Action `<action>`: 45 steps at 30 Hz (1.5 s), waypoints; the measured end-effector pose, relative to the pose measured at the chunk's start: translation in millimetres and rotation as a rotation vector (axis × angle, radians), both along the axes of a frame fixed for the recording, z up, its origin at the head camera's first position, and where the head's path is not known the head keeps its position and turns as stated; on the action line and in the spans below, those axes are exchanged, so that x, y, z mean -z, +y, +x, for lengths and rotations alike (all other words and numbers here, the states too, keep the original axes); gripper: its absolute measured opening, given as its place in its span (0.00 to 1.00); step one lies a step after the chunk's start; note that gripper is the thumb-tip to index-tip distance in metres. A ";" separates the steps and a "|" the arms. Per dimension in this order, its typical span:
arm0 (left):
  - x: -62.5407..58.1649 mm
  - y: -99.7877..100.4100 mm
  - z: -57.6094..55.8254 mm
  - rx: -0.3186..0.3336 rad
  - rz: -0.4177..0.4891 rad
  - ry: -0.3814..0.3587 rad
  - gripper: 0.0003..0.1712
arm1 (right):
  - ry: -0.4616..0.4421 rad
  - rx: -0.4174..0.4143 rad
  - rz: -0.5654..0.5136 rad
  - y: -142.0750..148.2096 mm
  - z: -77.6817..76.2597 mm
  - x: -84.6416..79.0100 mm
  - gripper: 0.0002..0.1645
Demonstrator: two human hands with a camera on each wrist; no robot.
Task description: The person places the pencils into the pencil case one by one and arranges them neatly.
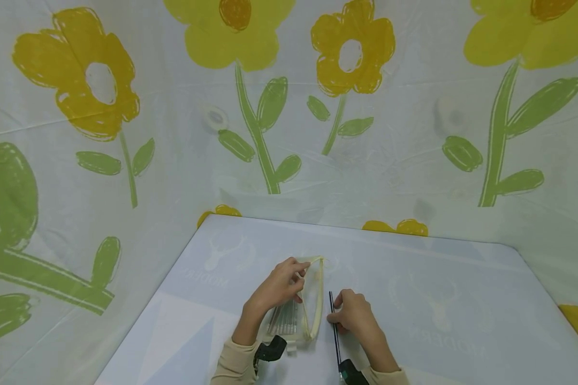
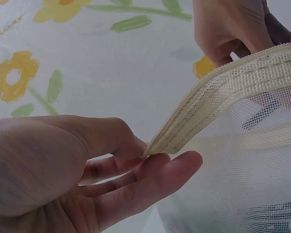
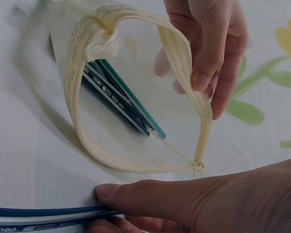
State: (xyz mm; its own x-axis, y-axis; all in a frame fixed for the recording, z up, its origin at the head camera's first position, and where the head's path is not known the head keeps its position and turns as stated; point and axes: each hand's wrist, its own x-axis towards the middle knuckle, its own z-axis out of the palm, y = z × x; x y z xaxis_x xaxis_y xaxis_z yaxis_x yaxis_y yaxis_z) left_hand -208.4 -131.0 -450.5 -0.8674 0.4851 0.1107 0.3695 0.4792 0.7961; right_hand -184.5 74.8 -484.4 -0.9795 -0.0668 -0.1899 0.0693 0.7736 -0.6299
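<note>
A pale mesh zip pouch lies on the table, its cream zipper edge spread into a wide loop. My left hand pinches that edge between thumb and fingers, close up in the left wrist view. Through the opening, several dark and green pencils show inside the pouch in the right wrist view. Just right of the pouch, my right hand grips a long dark blue pencil with pale stripes, apart from the zipper loop. Whether it is a single pencil I cannot tell.
The white table has faint printed patterns. Its back edge meets a hanging curtain with yellow flowers and green leaves. A black wrist camera sits at the left cuff, another at the right.
</note>
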 end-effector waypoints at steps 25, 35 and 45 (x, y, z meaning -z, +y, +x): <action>0.2 1.3 -0.6 0.003 -0.004 0.017 0.27 | 0.051 0.001 -0.199 3.5 -7.2 -8.0 0.15; 0.7 5.0 -0.3 0.006 -0.007 0.004 0.27 | 0.102 0.030 -0.389 0.6 -12.3 -9.1 0.16; 2.8 13.8 0.8 0.033 0.002 -0.005 0.27 | 0.133 0.085 -0.523 -1.2 -19.7 1.4 0.17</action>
